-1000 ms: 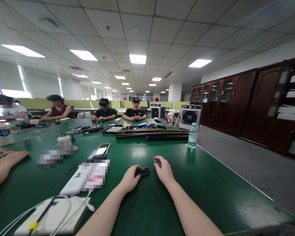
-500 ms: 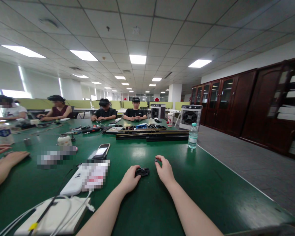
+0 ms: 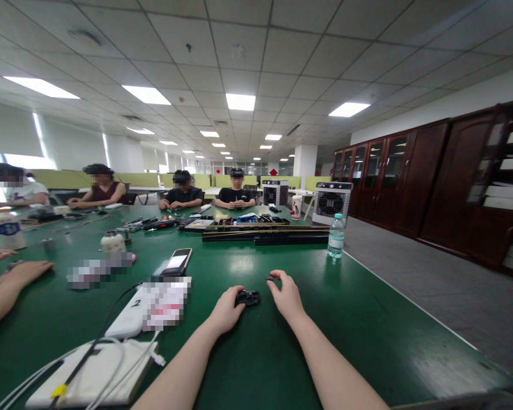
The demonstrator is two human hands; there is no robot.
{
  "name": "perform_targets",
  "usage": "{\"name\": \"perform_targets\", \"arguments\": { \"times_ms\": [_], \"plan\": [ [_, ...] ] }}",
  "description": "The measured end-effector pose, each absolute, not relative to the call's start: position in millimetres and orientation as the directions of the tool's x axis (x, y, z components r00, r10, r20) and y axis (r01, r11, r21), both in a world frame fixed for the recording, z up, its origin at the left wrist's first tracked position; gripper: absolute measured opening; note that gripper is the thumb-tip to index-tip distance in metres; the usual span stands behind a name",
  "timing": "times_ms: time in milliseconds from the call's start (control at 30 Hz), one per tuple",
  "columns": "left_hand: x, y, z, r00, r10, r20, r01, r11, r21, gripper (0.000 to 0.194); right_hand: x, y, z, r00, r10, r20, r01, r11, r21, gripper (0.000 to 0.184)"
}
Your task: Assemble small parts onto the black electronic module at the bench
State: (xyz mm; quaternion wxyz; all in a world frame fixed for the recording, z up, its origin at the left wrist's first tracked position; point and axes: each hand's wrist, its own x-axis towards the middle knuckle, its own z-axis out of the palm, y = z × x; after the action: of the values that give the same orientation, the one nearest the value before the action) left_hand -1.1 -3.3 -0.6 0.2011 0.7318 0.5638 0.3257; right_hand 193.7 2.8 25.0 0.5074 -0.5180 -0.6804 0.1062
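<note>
My left hand [image 3: 227, 310] rests on the green table, thumb and fingers closed round the left end of a small black plastic housing [image 3: 248, 298]. Inner parts show along its top; the exact kind of device is too small to make out. To the right of it, apart from the housing, my right hand [image 3: 285, 293] pinches a small dark piece [image 3: 269, 277] between thumb and forefinger. Most of that piece is hidden by the fingertips.
Left of my arms lie a white power bank [image 3: 130, 310], a phone [image 3: 177, 262] and a white box [image 3: 98, 370] with cables. A water bottle [image 3: 336, 236] stands near the right edge. Black rails [image 3: 290, 236] lie farther back. A co-worker's hands [image 3: 23, 273] are at far left.
The small dark piece in my right hand has shifted very slightly left, towards the housing. My left hand keeps its hold on the housing.
</note>
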Motion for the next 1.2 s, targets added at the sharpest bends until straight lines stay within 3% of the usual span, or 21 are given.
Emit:
{"name": "perform_targets", "arguments": {
  "times_ms": [200, 333, 500, 833, 1200],
  "plan": [
    [-0.5, -4.6, 1.8, 0.149, 0.960, 0.236, 0.710, -0.270, 0.651, 0.047, 192.9, 1.7, 25.4, 0.026, 0.842, 0.539, 0.583, 0.425, -0.692, 0.020],
    [-0.3, -6.1, 3.6, 0.160, 0.957, 0.243, 0.714, -0.282, 0.641, 0.047, 190.1, -0.2, 23.5, -0.100, 0.893, 0.439, 0.556, 0.416, -0.720, 0.020],
    [-1.0, -6.8, 4.3, 0.170, 0.951, 0.257, 0.706, -0.300, 0.642, 0.045, 185.3, -4.5, 22.0, -0.229, 0.891, 0.392, 0.604, 0.446, -0.661, 0.023],
    [-0.8, -6.0, 3.9, 0.187, 0.947, 0.263, 0.708, -0.316, 0.632, 0.045, 177.8, -15.0, 31.2, -0.270, 0.860, 0.434, 0.536, 0.509, -0.674, 0.021],
    [-0.8, -5.1, 3.4, 0.188, 0.944, 0.270, 0.704, -0.321, 0.633, 0.043, 173.0, -18.8, 31.8, -0.315, 0.811, 0.493, 0.587, 0.575, -0.570, 0.019]
  ]
}}
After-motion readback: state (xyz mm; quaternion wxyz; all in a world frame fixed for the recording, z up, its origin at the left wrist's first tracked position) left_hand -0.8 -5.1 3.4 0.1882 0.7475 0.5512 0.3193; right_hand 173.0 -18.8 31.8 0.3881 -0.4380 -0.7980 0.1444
